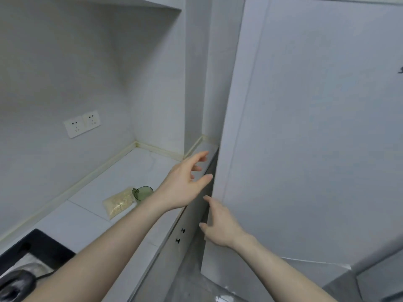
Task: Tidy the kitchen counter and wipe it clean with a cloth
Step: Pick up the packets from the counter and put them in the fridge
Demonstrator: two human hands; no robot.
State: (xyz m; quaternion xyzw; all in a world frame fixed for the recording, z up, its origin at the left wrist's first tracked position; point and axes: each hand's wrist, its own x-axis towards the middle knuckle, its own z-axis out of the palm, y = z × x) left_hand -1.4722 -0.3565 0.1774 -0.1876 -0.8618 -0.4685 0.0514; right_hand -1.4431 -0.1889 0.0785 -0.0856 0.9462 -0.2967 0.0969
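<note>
Head view shows our left hand (185,184) spread and holding nothing above the tabletop (91,205) edge, right hand (220,225) relaxed just beyond it.

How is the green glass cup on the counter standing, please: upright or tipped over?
Upright. The green glass cup shows its round open rim facing up, beside the clear bag of grains on the counter.

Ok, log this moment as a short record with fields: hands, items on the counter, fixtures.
left hand: left hand open, fingers spread, above the counter edge
right hand: right hand open, fingertips at the edge of the tall white panel
items: green glass cup beside a clear bag of pale grains
fixtures: two wall sockets; black sink at lower left
cloth: none in either hand
</note>
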